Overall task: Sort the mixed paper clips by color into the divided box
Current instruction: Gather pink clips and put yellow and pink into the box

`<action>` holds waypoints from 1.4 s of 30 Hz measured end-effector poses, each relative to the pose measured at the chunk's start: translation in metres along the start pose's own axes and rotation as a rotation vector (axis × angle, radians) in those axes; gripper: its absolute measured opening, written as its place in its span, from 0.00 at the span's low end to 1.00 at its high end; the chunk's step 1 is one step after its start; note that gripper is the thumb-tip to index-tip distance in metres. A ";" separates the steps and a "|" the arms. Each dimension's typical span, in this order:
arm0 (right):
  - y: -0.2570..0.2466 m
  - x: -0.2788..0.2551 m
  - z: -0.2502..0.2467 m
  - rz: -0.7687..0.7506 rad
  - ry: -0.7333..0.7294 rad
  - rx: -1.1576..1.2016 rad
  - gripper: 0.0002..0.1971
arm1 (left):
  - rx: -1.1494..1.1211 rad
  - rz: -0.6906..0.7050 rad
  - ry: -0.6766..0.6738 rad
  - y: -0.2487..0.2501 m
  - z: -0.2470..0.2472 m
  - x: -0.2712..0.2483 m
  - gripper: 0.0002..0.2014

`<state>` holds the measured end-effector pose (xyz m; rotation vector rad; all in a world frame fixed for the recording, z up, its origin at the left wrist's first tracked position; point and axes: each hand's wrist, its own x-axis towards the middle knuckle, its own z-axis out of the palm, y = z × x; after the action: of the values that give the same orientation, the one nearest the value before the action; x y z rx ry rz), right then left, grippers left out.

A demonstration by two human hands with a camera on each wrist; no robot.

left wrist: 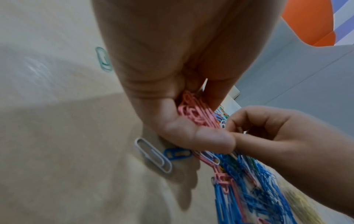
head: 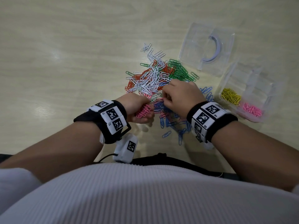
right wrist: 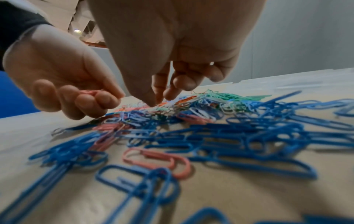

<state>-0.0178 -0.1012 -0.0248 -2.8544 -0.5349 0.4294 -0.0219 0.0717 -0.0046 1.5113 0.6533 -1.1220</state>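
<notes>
A mixed pile of paper clips (head: 152,78) in white, orange, green, blue and pink lies on the table. My left hand (head: 145,110) grips a bunch of pink clips (left wrist: 195,112) in its curled fingers, just left of the pile's near end. My right hand (head: 164,98) reaches down into the pile close beside it. Its thumb and forefinger (right wrist: 153,101) pinch together at a clip I cannot make out. The clear divided box (head: 258,81) stands at the right. It holds yellow clips (head: 230,96) in one compartment and pink clips (head: 252,109) in the nearer one.
The clear lid (head: 207,46) with a grey handle lies behind the box. Green clips (head: 179,70) cluster at the pile's far right. Blue clips (right wrist: 229,136) spread under my right wrist, with a loose pink clip (right wrist: 157,160) among them. The table's front edge is near my body.
</notes>
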 end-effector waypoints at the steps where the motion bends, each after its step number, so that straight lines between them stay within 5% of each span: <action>1: 0.000 -0.001 -0.001 0.010 0.021 0.013 0.06 | -0.007 -0.002 0.001 0.000 -0.001 0.001 0.15; 6: 0.000 -0.007 -0.006 0.134 0.143 0.104 0.05 | -0.019 -0.011 0.013 -0.001 -0.004 0.005 0.19; 12: -0.022 -0.010 -0.004 -0.177 0.048 0.216 0.12 | -0.080 0.018 0.022 0.000 0.000 0.007 0.13; 15: -0.022 -0.003 0.000 -0.036 0.096 0.283 0.11 | -0.063 -0.005 -0.004 0.000 -0.004 0.007 0.15; 17: -0.017 0.002 0.004 0.028 0.027 0.122 0.10 | -0.032 -0.022 -0.011 -0.002 -0.008 0.006 0.16; 25: -0.018 0.008 0.004 0.027 -0.018 0.006 0.07 | 0.005 -0.017 -0.004 -0.003 -0.020 0.004 0.15; 32: -0.039 0.001 -0.001 -0.201 0.047 0.210 0.12 | -0.069 0.001 0.032 -0.004 -0.023 0.005 0.13; 42: -0.027 0.028 -0.003 0.013 -0.006 0.040 0.15 | -0.038 0.004 0.023 -0.006 -0.029 -0.002 0.15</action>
<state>-0.0006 -0.0660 -0.0224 -2.8207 -0.5038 0.4454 -0.0189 0.1011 -0.0060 1.4939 0.6837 -1.0851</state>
